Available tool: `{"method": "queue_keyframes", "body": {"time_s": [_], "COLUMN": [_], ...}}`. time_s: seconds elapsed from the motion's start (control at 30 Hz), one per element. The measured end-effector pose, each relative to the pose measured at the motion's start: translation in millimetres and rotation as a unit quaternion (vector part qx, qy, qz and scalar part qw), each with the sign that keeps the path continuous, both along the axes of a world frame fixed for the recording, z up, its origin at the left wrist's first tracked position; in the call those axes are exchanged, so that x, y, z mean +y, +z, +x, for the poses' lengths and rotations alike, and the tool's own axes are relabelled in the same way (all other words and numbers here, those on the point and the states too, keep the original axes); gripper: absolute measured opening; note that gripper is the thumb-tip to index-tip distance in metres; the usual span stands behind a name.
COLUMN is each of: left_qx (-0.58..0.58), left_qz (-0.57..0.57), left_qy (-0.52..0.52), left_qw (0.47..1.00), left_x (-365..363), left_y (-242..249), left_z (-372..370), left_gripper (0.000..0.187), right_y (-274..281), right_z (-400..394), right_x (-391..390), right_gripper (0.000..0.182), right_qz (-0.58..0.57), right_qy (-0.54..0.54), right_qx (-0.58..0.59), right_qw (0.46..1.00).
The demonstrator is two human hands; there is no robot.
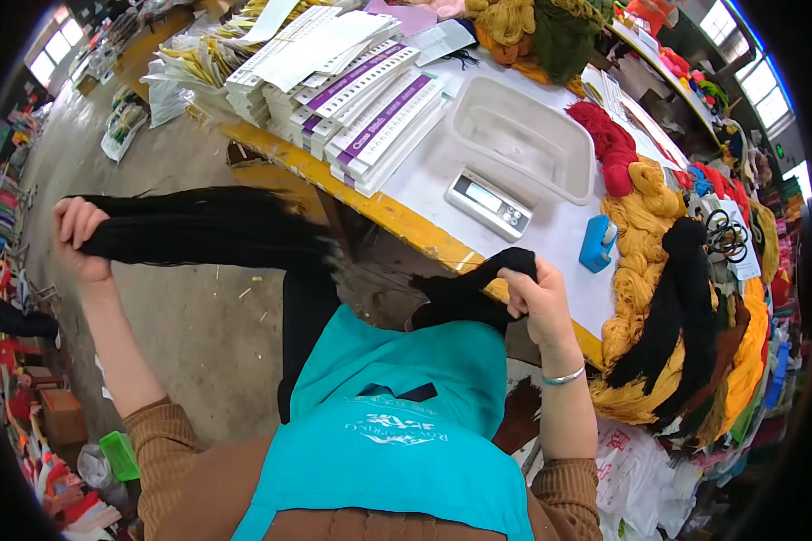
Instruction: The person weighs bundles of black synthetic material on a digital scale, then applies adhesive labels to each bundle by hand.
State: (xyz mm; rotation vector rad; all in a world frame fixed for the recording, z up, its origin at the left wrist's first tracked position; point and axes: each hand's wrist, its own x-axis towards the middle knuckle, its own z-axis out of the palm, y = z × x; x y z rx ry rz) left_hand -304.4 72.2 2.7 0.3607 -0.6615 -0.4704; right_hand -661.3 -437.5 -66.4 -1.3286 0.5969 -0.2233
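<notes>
My left hand point(81, 236), out at the far left, is closed around one end of a long hank of black yarn point(198, 227). The strands stretch sideways above the floor and end in a blurred fringe near my knees. In my right hand point(534, 293), by the table's front edge, the fingers pinch a smaller bunch of black yarn point(469, 290) that hangs over my lap. Just beyond that hand, a white digital scale point(489, 204) rests on the table beside a clear plastic tray point(523, 135). A blue tape dispenser point(597, 243) stands to the right.
Stacks of purple-and-white printed cards point(383, 126) line the table's left side. Mustard yarn point(641, 279), a black hank point(681, 307) and red yarn point(604, 144) lie along its right. Black scissors point(725, 234) sit there too. White plastic bags point(645, 473) are below, right of me.
</notes>
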Motion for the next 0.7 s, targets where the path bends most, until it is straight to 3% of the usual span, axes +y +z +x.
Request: {"method": "queue_keyframes", "body": {"time_s": [0.07, 0.1, 0.17, 0.2, 0.3, 0.37, 0.4, 0.47, 0.53, 0.63, 0.7], "left_qx": [-0.007, -0.008, -0.042, -0.028, 0.055, 0.076, 0.096, 0.086, -0.002, -0.028, -0.051], "left_qz": [0.013, 0.032, 0.073, 0.102, 0.165, 0.311, 0.361, 0.422, 0.484, 0.582, 0.609], "left_qy": [0.044, 0.076, -0.014, -0.030, -0.090, -0.055, -0.098, -0.146, -0.151, -0.214, -0.237], "left_qw": [0.999, 0.997, 0.996, 0.994, 0.981, 0.946, 0.922, 0.891, 0.862, 0.784, 0.755], "left_x": [7, 3, -49, -59, -105, -135, -159, -190, -214, -234, -241], "left_y": [9, 11, 13, 0, -43, -66, -60, -65, -59, -64, -68], "left_z": [-19, -30, -64, -68, -94, -113, -125, -143, -159, -167, -168], "left_gripper": [0.041, 0.050, 0.076, 0.096, 0.086, 0.041, 0.027, 0.025, 0.035, 0.043, 0.044], "right_y": [6, 3, -11, -2, 15, 23, 24, 27, 29, 27, 27], "right_z": [7, 15, 30, 38, 64, 76, 82, 90, 93, 89, 80], "right_x": [3, 9, 15, 22, 50, 67, 75, 90, 98, 95, 86], "right_gripper": [0.012, 0.014, 0.013, 0.014, 0.018, 0.022, 0.022, 0.021, 0.020, 0.017, 0.017], "right_qz": [-0.073, -0.137, -0.301, -0.360, -0.525, -0.610, -0.608, -0.647, -0.647, -0.630, -0.534], "right_qy": [0.066, 0.093, 0.163, 0.201, 0.299, 0.355, 0.362, 0.395, 0.406, 0.416, 0.343], "right_qx": [0.077, 0.051, -0.007, 0.018, 0.039, 0.057, 0.055, 0.040, 0.033, 0.009, -0.078], "right_qw": [0.992, 0.985, 0.939, 0.911, 0.796, 0.706, 0.704, 0.650, 0.644, 0.656, 0.769]}}
